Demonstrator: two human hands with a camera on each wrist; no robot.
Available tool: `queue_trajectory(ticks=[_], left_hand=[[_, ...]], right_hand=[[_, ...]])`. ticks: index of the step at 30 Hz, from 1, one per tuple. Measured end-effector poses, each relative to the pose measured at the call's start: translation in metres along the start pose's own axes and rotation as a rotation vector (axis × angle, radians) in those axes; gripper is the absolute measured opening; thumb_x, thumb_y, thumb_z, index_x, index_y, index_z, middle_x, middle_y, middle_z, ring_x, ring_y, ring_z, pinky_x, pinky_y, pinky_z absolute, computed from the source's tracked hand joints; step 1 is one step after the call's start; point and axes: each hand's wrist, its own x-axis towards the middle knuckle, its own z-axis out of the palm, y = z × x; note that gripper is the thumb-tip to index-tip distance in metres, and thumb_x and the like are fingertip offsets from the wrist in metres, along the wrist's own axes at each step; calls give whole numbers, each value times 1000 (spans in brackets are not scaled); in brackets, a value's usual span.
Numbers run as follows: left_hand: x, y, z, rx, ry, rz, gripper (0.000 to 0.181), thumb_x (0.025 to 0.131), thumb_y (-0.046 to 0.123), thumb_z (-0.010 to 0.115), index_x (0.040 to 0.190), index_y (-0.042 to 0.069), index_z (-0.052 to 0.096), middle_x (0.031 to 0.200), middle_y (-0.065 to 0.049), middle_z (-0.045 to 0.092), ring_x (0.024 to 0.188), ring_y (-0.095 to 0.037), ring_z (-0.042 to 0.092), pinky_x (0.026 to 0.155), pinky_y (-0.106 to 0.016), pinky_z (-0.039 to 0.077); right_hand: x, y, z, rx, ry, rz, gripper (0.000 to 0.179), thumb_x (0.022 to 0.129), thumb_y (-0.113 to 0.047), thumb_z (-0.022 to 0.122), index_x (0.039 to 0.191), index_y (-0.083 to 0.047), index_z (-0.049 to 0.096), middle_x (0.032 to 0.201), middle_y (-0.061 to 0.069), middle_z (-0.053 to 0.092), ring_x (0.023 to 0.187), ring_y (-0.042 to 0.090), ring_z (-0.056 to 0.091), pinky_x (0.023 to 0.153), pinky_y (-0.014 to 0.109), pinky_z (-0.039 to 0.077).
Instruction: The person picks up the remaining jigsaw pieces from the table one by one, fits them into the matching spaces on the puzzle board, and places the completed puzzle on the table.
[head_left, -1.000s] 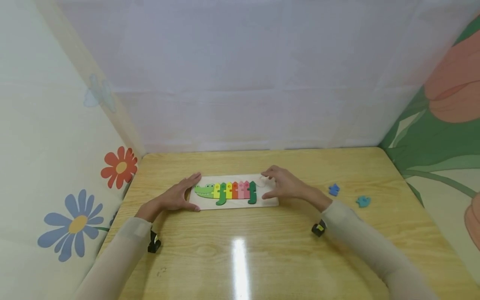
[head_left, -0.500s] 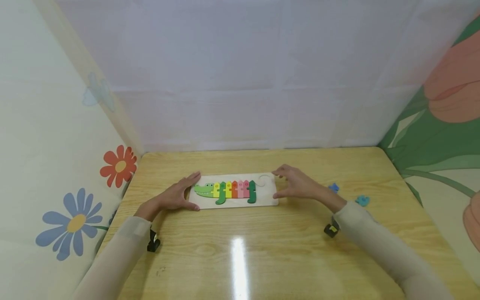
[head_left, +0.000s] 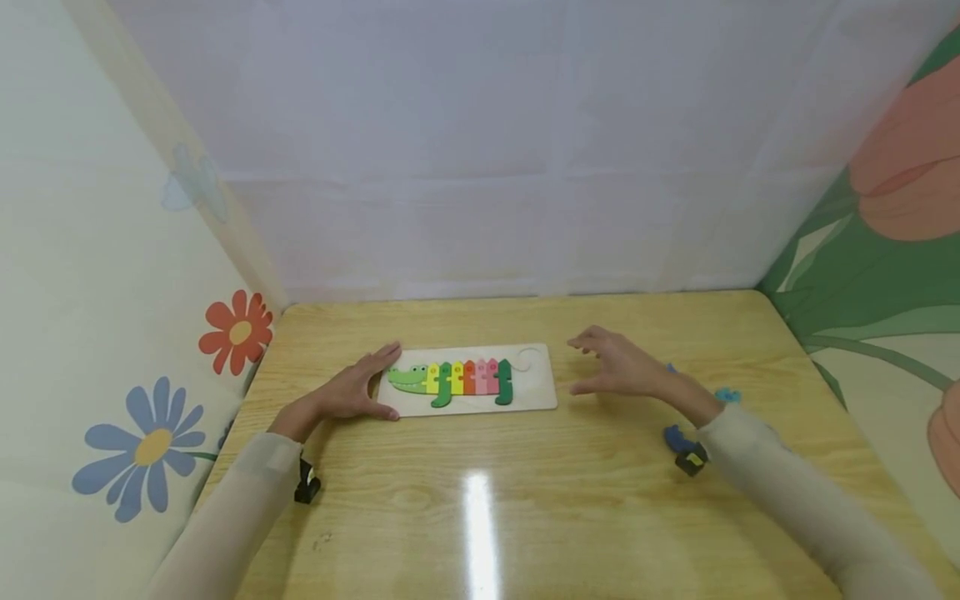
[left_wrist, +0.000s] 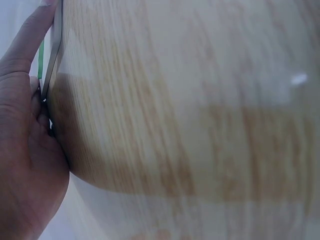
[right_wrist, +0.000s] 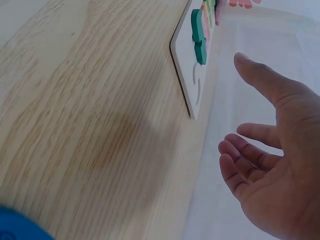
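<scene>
A crocodile puzzle board (head_left: 534,392) lies on the table with a green head, several coloured body pieces (head_left: 469,379) and a dark green hind-leg piece (head_left: 505,385) in it. A curled tail outline shows bare at its right end. My left hand (head_left: 352,393) holds the board's left end, thumb at the front corner and fingers at the back corner. My right hand (head_left: 618,365) hangs just right of the board, thumb and fingers spread apart, nothing between them. In the right wrist view the right hand (right_wrist: 280,150) is apart from the board's corner.
Under and beside the right forearm lie loose pieces: a blue piece (head_left: 678,437) by the black wrist camera (head_left: 691,459), a teal piece (head_left: 727,395), and another blue piece (head_left: 671,367) mostly hidden by the wrist. A white cloth wall (head_left: 480,233) rises behind the wooden table (head_left: 405,492).
My right hand has moved right, off the board's right end, uncovering the tail outline. The front blue piece has come into view beside the wrist. The left hand stays put.
</scene>
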Motion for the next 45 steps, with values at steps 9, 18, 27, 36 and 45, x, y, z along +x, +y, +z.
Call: queue_trajectory(ticks=[9,18,27,36,45], left_hand=[[1,-2,-1,2,6,3,123,81,48,91,169,4,18,178,-15,9,164,-40,8,131,-62,7],[4,-3,-1,12,-8,-10,124,81,50,91,170,7,18,179,-11,8,164,-37,8,132,-60,7],[2,-3,0,-8,1,11,121,82,48,91,169,4,18,178,-15,8,164,-40,6,131,-62,5],[2,-3,0,-17,2,21,121,82,44,92,169,2,19,178,-17,9,163,-41,7,131,-62,5],[1,-6,2,-15,12,26,121,82,45,92,169,2,19,178,-17,10,163,-41,8,131,-62,6]], right_hand=[[-15,8,-14,-4,1,16,82,85,-31,92,147,8,56,138,25,61,120,42,64,96,55,59],[-28,20,-26,-35,32,28,81,84,-29,93,145,10,56,135,26,62,118,44,64,95,55,59],[-38,28,-38,-76,34,78,84,83,-34,93,146,8,56,136,25,62,119,44,63,95,57,58],[-47,32,-48,-97,53,102,85,82,-35,93,146,7,57,136,27,61,120,44,63,94,57,58],[-56,38,-58,-92,66,105,84,84,-35,92,146,9,56,135,27,61,121,46,62,94,60,57]])
